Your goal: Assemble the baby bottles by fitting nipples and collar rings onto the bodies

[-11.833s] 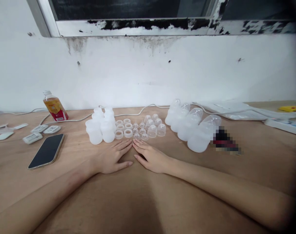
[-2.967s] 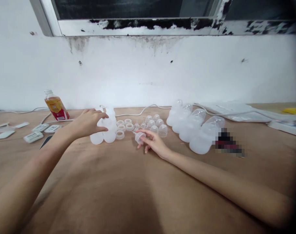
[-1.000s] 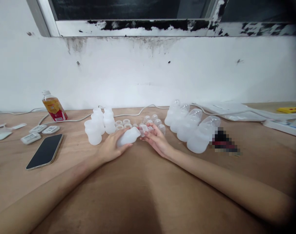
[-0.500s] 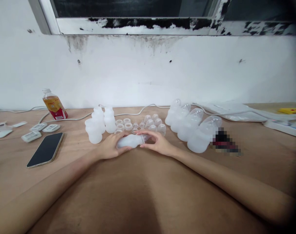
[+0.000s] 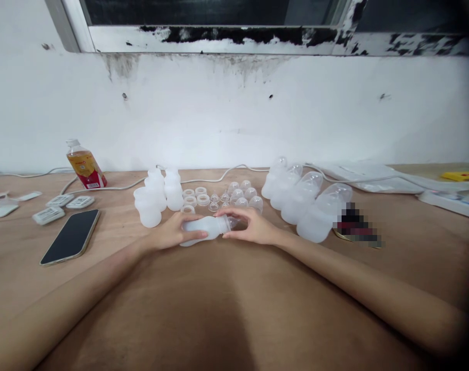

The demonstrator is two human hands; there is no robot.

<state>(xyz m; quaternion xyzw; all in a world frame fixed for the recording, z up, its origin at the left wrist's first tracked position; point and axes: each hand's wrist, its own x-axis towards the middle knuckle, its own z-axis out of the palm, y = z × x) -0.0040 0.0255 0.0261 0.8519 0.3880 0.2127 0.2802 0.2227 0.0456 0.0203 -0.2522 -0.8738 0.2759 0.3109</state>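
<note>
A frosted white baby bottle [image 5: 210, 228] lies on its side, tilted a little, between my hands. My left hand [image 5: 168, 230] is wrapped around its body near the base. At the other end, the fingers and thumb of my right hand [image 5: 257, 226] close on the collar ring, from which a clear nipple [image 5: 233, 222] sticks out toward the palm. Just behind the bottle are several white collar rings [image 5: 188, 201], several clear nipples [image 5: 214, 202] and a group of clear dome caps [image 5: 240, 195]. Uncapped bottle bodies [image 5: 148, 207] stand beyond my left hand.
Several capped bottles [image 5: 315, 226] form a row on the right, next to a pixelated dark item [image 5: 354, 224]. On the left are a phone [image 5: 70, 238], small labelled packs [image 5: 49, 215] and a drink bottle [image 5: 86, 167]. A white cable [image 5: 219, 180] runs along the wall.
The left hand has shifted slightly left and down with the baby bottle, showing more of its body and collar. The right hand stays at the nipple end.
</note>
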